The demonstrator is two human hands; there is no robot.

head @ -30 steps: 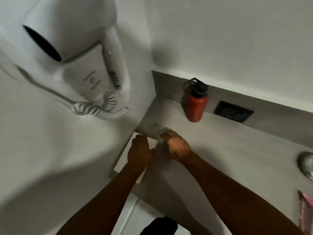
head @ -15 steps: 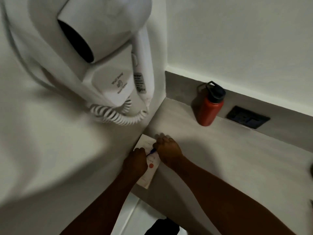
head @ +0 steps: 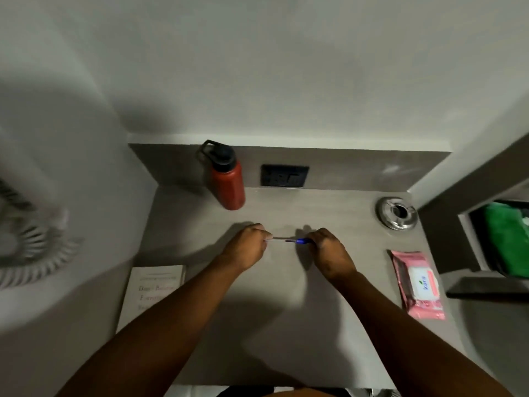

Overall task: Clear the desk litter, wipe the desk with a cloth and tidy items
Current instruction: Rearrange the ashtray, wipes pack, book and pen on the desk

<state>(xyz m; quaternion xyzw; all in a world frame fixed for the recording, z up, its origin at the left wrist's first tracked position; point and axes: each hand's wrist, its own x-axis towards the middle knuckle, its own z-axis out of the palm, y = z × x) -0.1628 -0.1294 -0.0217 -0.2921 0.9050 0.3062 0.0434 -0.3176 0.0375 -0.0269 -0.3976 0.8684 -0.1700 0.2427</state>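
A thin pen (head: 287,240) with a blue end is held level above the middle of the grey desk (head: 286,325). My left hand (head: 247,247) pinches its pale left end. My right hand (head: 329,252) grips the blue right end. A white printed card (head: 151,293) lies flat at the desk's left edge, partly under my left forearm. A pink wet-wipe pack (head: 419,285) lies near the right edge.
A red bottle with a black cap (head: 227,176) stands at the back by a black wall socket (head: 284,175). A steel ashtray (head: 396,212) sits at the back right. A coiled white hair-dryer cord (head: 31,253) hangs left. Green cloth (head: 508,239) shows in an opening at right.
Both hands left the white card at the left corner and came to the desk's middle, holding the pen between them. The view swung right; the hair dryer slid out of frame.
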